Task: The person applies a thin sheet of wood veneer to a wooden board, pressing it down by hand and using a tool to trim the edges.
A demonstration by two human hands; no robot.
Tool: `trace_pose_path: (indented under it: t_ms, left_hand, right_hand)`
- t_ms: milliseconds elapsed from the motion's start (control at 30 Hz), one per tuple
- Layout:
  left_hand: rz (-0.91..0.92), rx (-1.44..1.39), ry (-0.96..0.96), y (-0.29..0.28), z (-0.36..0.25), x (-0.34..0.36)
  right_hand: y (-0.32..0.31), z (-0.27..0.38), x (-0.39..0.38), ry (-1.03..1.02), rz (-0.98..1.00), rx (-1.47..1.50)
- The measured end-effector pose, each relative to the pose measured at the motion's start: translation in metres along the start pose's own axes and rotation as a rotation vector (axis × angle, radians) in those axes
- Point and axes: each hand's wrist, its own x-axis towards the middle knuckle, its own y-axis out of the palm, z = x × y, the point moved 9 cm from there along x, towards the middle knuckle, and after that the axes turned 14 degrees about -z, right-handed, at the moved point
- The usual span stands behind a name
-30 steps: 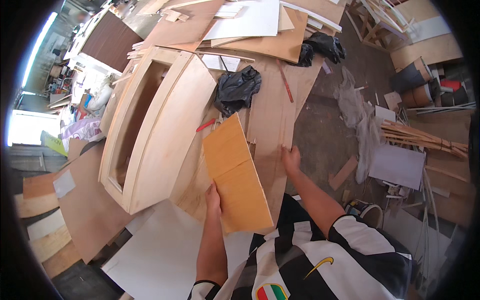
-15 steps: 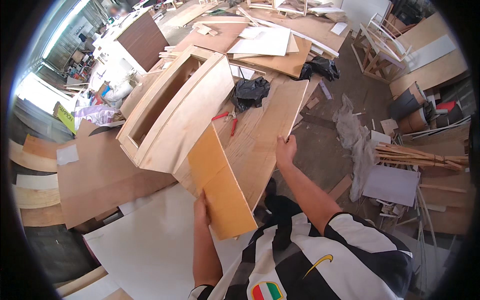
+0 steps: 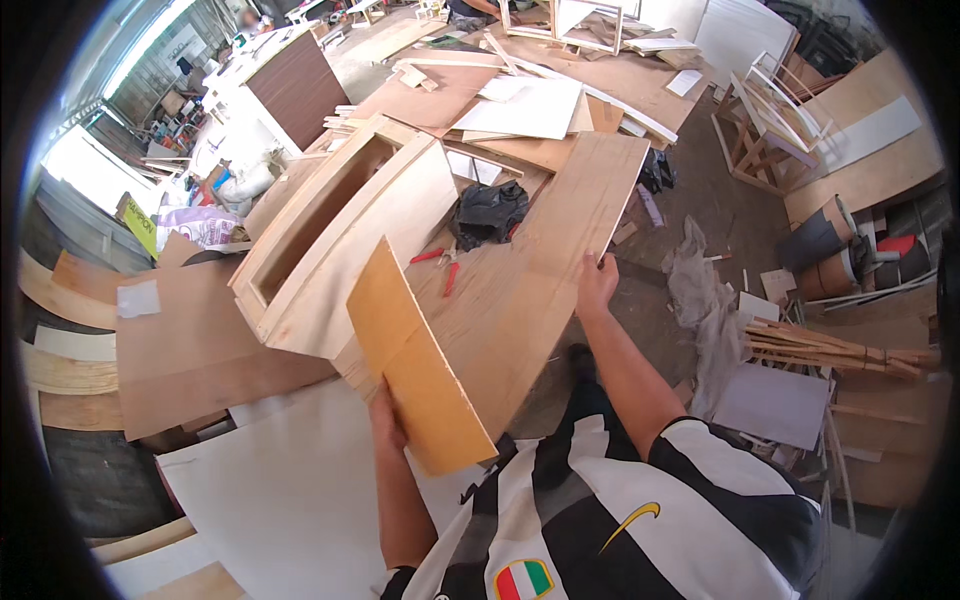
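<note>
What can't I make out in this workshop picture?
All in the head view:
Left hand: some fingers, hidden behind the yellow-tan board.
Long brown board: its underside, turned away, so how far the right hand reaches beneath is unclear.
Crumpled black plastic: anything inside or beneath, covered by its folds.
Wooden cabinet: part of its inside, hidden by its near side and shadow.
Far person: cut off by the top edge.

yellow board [image 3: 408,365]: rectangular, tilted, I grip its left edge | brown board [image 3: 572,225]: long, wood-grained, I hold its right edge, slanting toward far right
</note>
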Motion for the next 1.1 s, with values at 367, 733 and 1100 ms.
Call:
trace_pose_path:
  t_ms: [367, 733, 1100]
  left_hand:
    - [-0.019, -0.218, 0.059, 0.143, 0.03, 0.001]
    - [-0.148, -0.204, 0.08, 0.155, 0.053, 0.024]
    - [-0.235, -0.461, -0.057, 0.186, 0.088, 0.037]
  right_hand:
    - [0.074, -0.006, 0.192, 0.412, 0.058, 0.23]
    - [0.15, -0.025, 0.264, 0.499, 0.142, 0.272]
    - [0.296, -0.044, 0.344, 0.682, 0.153, 0.489]
